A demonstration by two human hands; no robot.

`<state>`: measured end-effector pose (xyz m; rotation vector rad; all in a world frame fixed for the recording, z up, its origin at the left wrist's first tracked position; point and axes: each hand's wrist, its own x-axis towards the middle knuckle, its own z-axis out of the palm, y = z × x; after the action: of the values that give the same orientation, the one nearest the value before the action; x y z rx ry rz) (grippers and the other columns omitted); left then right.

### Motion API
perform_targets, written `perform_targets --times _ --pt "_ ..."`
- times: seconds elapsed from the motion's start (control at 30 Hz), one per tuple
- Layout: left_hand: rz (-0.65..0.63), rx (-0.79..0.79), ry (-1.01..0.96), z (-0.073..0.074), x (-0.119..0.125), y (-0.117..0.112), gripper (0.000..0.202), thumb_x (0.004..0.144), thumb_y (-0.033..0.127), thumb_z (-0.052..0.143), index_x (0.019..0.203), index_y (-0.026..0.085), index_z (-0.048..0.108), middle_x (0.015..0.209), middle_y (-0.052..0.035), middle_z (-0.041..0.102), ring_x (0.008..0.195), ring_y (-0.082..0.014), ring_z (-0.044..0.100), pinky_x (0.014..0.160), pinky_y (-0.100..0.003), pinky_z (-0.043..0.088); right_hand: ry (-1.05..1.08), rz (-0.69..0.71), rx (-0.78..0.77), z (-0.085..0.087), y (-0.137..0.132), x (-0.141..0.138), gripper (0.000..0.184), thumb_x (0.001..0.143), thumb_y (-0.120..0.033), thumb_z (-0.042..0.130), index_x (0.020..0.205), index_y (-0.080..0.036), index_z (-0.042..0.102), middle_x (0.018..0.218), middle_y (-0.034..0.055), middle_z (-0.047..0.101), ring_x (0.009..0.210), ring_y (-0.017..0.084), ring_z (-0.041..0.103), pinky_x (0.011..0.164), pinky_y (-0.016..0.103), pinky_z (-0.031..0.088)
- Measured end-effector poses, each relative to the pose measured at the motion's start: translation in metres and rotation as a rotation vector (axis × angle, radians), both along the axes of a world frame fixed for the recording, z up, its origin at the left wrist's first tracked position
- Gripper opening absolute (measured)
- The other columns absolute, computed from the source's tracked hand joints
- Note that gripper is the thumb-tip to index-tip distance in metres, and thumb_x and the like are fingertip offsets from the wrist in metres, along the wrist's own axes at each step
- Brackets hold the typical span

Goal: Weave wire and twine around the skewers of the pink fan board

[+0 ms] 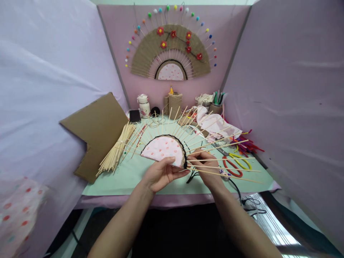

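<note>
L hand on fan edge, gaps btwn sticks

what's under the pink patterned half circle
The left hand supports the half circle from below, thumb on its face; green tabletop shows around them. The underside itself is covered.

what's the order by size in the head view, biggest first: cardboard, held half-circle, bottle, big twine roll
1. Cardboard
2. Half-circle, without its sticks
3. Bottle and twine roll: too alike to rank
</note>
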<state>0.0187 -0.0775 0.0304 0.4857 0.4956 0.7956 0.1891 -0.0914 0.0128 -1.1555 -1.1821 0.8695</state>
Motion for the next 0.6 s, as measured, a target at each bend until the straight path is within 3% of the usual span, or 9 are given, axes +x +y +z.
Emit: perform_targets --times 0.37,0.5,0.6 --pt "0.063 0.004 0.094 -0.005 -0.003 0.001 0.007 0.078 0.010 0.058 0.080 0.009 0.065 0.075 -0.0094 0.074 0.074 -0.0224 0.071 0.091 -0.046 0.051 -0.100 -0.104 0.098 0.000 0.002 0.012 0.016 0.069 -0.033 0.072 0.065 -0.019 0.067 0.070 0.0024 0.065 0.064 0.015 0.058 0.060 0.028 0.046" --pt "0.097 0.016 0.150 -0.005 -0.010 0.004 0.010 0.078 0.010 0.058 0.085 0.010 0.065 0.077 -0.0095 0.074 0.071 -0.0213 0.071 0.085 -0.043 0.054 -0.004 -0.099 0.011 0.000 0.003 0.038 0.021 0.065 -0.037 0.076 0.066 -0.018 0.066 0.068 0.0017 0.062 0.053 0.012 0.052 0.049 0.026 0.043" --pt "0.088 0.024 0.166 -0.003 -0.015 0.005 0.010 0.077 0.010 0.059 0.085 0.011 0.064 0.073 -0.0078 0.073 0.066 -0.0200 0.070 0.081 -0.041 0.055 0.153 -0.051 -0.087 0.007 -0.002 0.061 0.025 0.061 -0.036 0.079 0.069 -0.019 0.063 0.056 -0.0031 0.054 0.042 0.007 0.041 0.039 0.021 0.032"
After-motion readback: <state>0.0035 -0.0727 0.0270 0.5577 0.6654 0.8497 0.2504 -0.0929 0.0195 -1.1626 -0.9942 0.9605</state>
